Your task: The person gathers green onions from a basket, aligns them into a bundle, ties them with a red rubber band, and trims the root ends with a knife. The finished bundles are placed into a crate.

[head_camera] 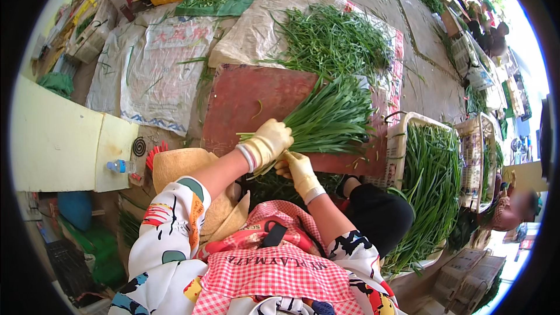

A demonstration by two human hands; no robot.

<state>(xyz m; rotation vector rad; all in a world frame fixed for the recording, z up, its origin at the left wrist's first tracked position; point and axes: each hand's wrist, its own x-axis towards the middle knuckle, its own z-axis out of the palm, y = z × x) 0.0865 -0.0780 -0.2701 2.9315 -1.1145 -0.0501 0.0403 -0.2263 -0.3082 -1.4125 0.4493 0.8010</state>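
My left hand (267,141), in a pale work glove, is closed around the stem end of a bunch of garlic chives (330,116). The leaves fan out to the right over a worn red board (258,92), and pale stem ends stick out left of the glove. My right hand (299,174), gloved too, is just below with curled fingers at the lower edge of the bunch. Whether its fingertips pinch a stem is too small to tell. A loose yellowish stalk (257,109) lies on the board.
Loose chives (332,39) are heaped on a woven sack (253,26) beyond the board. A plastic crate (409,118) full of chives stands to my right. At left are a flattened sack (162,74), a pale panel (61,131), a water bottle (120,166) and red strips (155,153).
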